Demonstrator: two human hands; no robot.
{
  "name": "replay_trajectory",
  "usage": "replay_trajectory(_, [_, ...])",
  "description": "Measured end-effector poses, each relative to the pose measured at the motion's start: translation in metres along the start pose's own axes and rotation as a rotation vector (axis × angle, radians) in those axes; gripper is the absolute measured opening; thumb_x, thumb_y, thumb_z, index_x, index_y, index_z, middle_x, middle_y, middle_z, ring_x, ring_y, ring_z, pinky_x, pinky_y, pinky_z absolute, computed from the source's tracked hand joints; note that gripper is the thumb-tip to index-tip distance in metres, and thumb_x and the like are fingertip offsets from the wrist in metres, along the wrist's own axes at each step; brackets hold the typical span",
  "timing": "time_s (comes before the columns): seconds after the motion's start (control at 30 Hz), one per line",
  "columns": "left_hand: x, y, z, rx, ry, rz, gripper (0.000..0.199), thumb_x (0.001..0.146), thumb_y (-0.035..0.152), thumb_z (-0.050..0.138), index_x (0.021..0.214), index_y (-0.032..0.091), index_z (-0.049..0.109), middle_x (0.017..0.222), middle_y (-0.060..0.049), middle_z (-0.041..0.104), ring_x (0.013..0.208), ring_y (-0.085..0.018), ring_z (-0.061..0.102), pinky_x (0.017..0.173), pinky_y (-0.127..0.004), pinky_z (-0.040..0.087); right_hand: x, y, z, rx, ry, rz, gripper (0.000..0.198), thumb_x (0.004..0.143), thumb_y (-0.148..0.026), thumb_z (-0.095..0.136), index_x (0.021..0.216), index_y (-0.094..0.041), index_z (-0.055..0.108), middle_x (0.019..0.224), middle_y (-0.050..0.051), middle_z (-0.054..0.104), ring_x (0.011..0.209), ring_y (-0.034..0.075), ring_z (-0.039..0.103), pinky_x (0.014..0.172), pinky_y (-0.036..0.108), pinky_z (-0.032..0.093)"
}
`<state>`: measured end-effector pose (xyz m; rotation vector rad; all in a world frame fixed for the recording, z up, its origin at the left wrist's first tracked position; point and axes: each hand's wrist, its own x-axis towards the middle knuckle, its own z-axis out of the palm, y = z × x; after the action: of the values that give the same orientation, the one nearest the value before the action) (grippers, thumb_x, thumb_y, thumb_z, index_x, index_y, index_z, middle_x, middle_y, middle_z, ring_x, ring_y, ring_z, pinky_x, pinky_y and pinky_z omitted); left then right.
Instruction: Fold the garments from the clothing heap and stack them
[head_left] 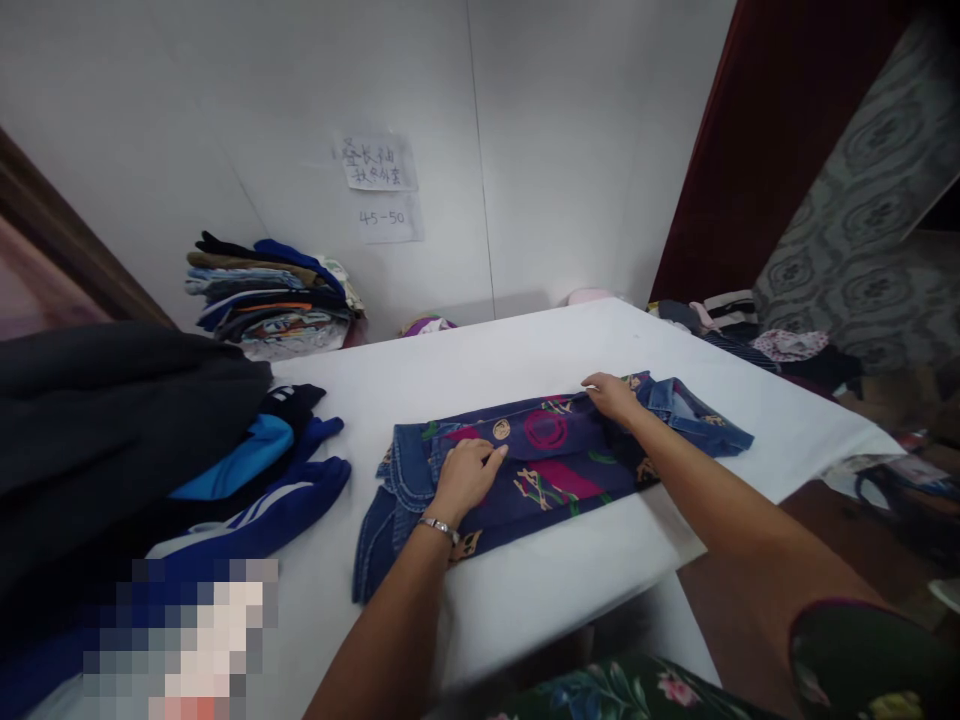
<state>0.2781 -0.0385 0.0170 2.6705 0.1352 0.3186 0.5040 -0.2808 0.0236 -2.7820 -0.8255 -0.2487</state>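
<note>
A denim jacket (577,470) lies folded into a long strip across the white table, its dark blue patterned fabric with magenta, green and tan figures facing up. Plain blue denim parts stick out at both ends. My left hand (469,475), with a bracelet at the wrist, rests on the jacket's left part, fingers laid on the cloth and thumb apart. At the far edge, toward the right end, my right hand (611,397) has its fingers closed on the cloth. The fingertips there are partly hidden.
Loose dark and blue clothes (247,500) are heaped on the left. A stack of folded clothes (274,290) stands at the back left by the wall. More garments (739,320) lie beyond the right side of the white table (525,350). Handwritten papers (382,185) hang on the wall.
</note>
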Motion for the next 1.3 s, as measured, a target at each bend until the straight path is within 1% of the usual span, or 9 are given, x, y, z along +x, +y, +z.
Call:
replay_trajectory(0.13, [0.004,-0.006,0.003,0.008,-0.028,-0.026,0.033,0.093,0.033,0.043,0.082,0.02,0.072,0.096,-0.005,0.071,0.096,-0.018,0.059,0.091,-0.03,0.042,0.011,0.018,0.013,-0.077,-0.085,0.047,0.025,0.079,-0.015,0.053,0.094,-0.017,0.073,0.103,0.012,0.069,0.096,0.025,0.061,0.085,0.036,0.041])
replay_trajectory(0.23, [0.008,-0.011,0.005,0.015,-0.045,-0.038,0.02,0.085,0.018,0.052,0.081,0.019,0.072,0.097,-0.004,0.071,0.097,-0.017,0.059,0.092,-0.029,0.042,0.007,0.029,0.019,-0.116,-0.073,0.062,0.026,0.082,-0.018,0.051,0.097,-0.02,0.072,0.106,0.012,0.068,0.102,0.026,0.057,0.091,0.04,0.035])
replay_trajectory(0.37, [0.009,-0.014,0.004,-0.023,-0.052,-0.054,0.024,0.075,0.007,0.056,0.088,0.02,0.072,0.104,-0.003,0.07,0.103,-0.018,0.057,0.094,-0.028,0.043,0.007,0.031,0.026,-0.106,-0.008,0.099,0.027,0.087,-0.022,0.048,0.098,-0.019,0.072,0.107,0.013,0.066,0.105,0.027,0.054,0.092,0.04,0.033])
replay_trajectory(0.6, [0.005,-0.014,0.0,-0.044,-0.07,-0.059,0.032,0.072,0.003,0.054,0.093,0.02,0.071,0.107,-0.002,0.069,0.106,-0.018,0.058,0.098,-0.029,0.042,-0.008,0.043,0.02,0.034,0.187,0.188,0.035,0.086,-0.013,0.04,0.11,-0.012,0.066,0.114,0.014,0.063,0.107,0.024,0.053,0.093,0.035,0.038])
replay_trajectory(0.73, [0.017,0.003,-0.015,-0.066,-0.05,-0.093,0.026,0.081,0.013,0.052,0.099,0.019,0.071,0.107,-0.004,0.07,0.102,-0.017,0.061,0.093,-0.028,0.043,-0.04,0.053,0.014,0.14,0.196,0.156,0.034,0.084,-0.012,0.042,0.107,-0.015,0.067,0.107,0.009,0.066,0.099,0.019,0.058,0.088,0.029,0.042])
replay_trajectory(0.87, [0.059,0.039,-0.021,-0.007,-0.068,-0.031,0.025,0.087,0.024,0.048,0.097,0.021,0.071,0.103,-0.003,0.071,0.096,-0.018,0.063,0.085,-0.027,0.045,-0.061,0.053,0.017,0.211,0.146,0.159,0.026,0.081,-0.014,0.051,0.1,-0.017,0.068,0.098,0.006,0.068,0.088,0.017,0.06,0.079,0.027,0.043])
replay_trajectory(1.07, [0.13,0.092,0.032,0.13,-0.195,-0.005,0.031,0.092,0.033,0.043,0.1,0.022,0.07,0.107,-0.007,0.07,0.101,-0.019,0.061,0.086,-0.027,0.043,-0.063,0.045,0.02,0.22,0.104,0.161,0.013,0.084,-0.026,0.057,0.086,-0.019,0.068,0.088,0.004,0.067,0.085,0.018,0.057,0.073,0.026,0.038])
replay_trajectory(1.17, [0.146,0.106,0.063,0.152,-0.202,-0.049,0.031,0.091,0.034,0.045,0.102,0.02,0.07,0.108,-0.01,0.069,0.103,-0.023,0.06,0.087,-0.032,0.044,-0.064,0.044,0.018,0.208,0.106,0.186,0.014,0.085,-0.029,0.057,0.085,-0.019,0.066,0.081,0.003,0.064,0.079,0.017,0.054,0.068,0.026,0.036])
replay_trajectory(1.3, [0.158,0.113,0.087,0.165,-0.163,-0.1,0.032,0.089,0.039,0.048,0.101,0.019,0.07,0.112,-0.013,0.066,0.11,-0.027,0.056,0.092,-0.038,0.041,-0.064,0.044,0.014,0.145,0.028,0.044,0.017,0.088,-0.028,0.054,0.088,-0.022,0.069,0.089,0.004,0.066,0.084,0.018,0.053,0.074,0.027,0.036])
